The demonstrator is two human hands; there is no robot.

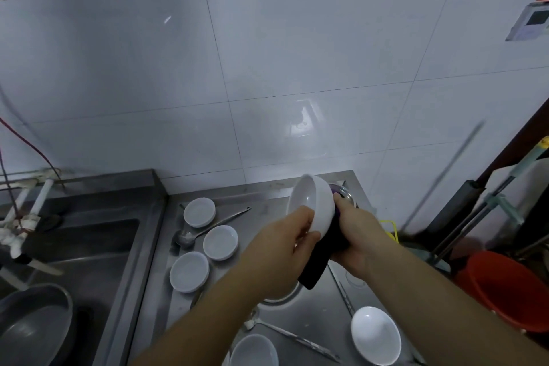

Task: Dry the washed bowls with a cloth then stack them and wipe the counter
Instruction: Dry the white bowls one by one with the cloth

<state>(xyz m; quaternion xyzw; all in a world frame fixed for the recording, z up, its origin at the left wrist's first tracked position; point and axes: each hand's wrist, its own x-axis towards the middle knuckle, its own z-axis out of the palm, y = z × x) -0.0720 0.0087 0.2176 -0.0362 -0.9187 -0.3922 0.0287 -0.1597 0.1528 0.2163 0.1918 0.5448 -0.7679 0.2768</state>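
Observation:
My left hand (285, 244) grips the rim of a white bowl (312, 205), held tilted on its side above the steel counter (309, 306). Against the bowl's outer bottom my right hand (356, 235) presses a dark cloth (320, 261), which hangs down below the bowl. Three small white dishes (199, 212) (220, 242) (189, 271) lie on the counter to the left. Two more white bowls sit near the front: one (375, 335) at the right, another (254, 350) at the bottom edge.
A steel sink (89, 249) with a metal basin (32, 324) lies to the left. A ladle (190, 236) and other utensils (297, 339) rest on the counter. A red bucket (511, 288) and mop handles (481, 214) stand at the right. The tiled wall (267, 68) is behind.

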